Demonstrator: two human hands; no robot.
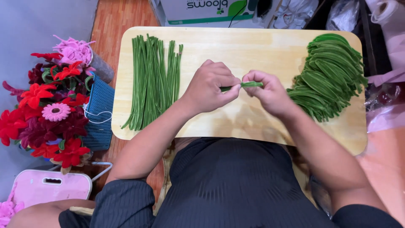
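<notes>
Far out past my left hand, off the edge of the board, stands a bunch of handmade flowers (50, 109), mostly red with a pink one among them, packed in a blue knitted basket (100, 114); nearer my body on that same side lies a pink case (50, 185) with a handle slot. On the wooden board (236, 46), well to the left of my left hand, lies a pile of straight green stems (154, 80), fuzzy and laid side by side, running away from me; they are apart from my fingers.

My left hand (209, 86) is curled almost closed over the middle of the board, thumb and forefinger pinched on one end of a single green stem (249, 84); the other fingers are folded in. That stem lies between my two hands, held just above the board, short and roughly level; only the piece between my fingertips shows. My right hand (270, 93) is likewise closed, its fingertips pinching the other end of the same stem, knuckles up; the two hands nearly touch at the fingertips.

Just beyond my right hand, near my wrist, sits a heap of bent green stems (331, 76), folded into loops and stacked in a fan towards the right edge of the board; beyond the board on that side are pale pink wrappings (388, 118).
</notes>
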